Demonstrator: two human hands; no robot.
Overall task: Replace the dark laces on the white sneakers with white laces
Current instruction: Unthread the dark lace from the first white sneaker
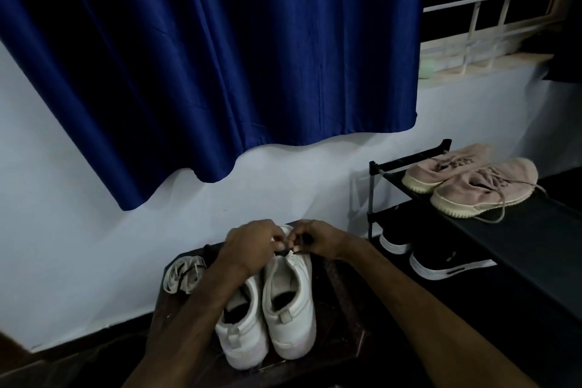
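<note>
Two white sneakers stand side by side on a dark low stool (343,324), heels toward me: the left sneaker (242,334) and the right sneaker (288,309). My left hand (248,246) and my right hand (318,239) meet over the front of the right sneaker. Both pinch a dark lace (285,252) at its upper eyelets. My left forearm covers the front of the left sneaker. A bundle of white laces (184,274) lies on the stool's left corner.
A black shoe rack (519,230) stands to the right with a pair of pink sneakers (472,186) on top and dark shoes (441,264) below. A blue curtain (204,57) hangs over the pale wall behind. A barred window is at the upper right.
</note>
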